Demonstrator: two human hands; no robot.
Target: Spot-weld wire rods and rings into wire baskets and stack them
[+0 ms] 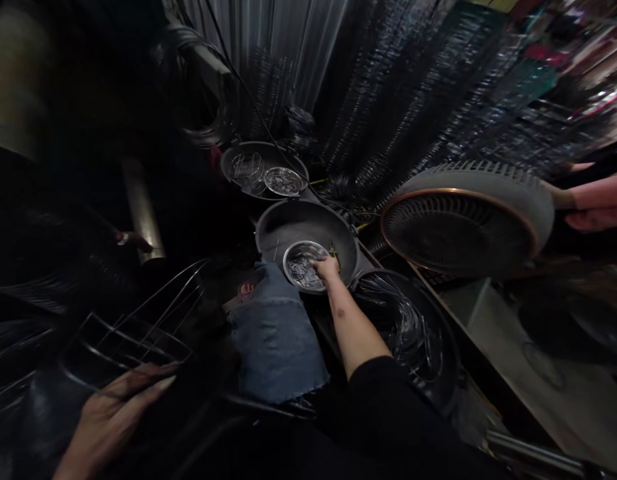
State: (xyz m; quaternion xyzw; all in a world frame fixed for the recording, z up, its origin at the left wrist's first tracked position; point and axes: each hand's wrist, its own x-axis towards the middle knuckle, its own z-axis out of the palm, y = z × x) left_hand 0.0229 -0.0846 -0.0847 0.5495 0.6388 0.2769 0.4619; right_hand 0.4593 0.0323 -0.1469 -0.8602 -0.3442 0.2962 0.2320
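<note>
One wire frame (138, 341) stands at the left hand (111, 410), its nearer edge lying along the fingers, which are clamped on it. It is of bare, silver-grey wire: slender rods rise obliquely beyond the fingertips, away and to the right, and are crossed by bars into an open, cage-like form. Light catches some of the rods; the lower part is dark and blurred.

Well to the right of these fingers, the right hand (328, 268) reaches into a round, shiny metal bowl (292, 252). Its fingers are bent down over small metal pieces (302, 273), which are thin, grey and heaped in disorder beneath and to the left of the fingertips. Whether the fingers are pinched on a piece cannot be told. Just beyond them is a yellow-handled tool (335, 252); bowl and tool lie in a dark, wide basin (313, 217). Farther from the fingers, a second basin (228, 159) contains a round wire piece (248, 167) and another bowl (284, 192) of small pieces.
</note>
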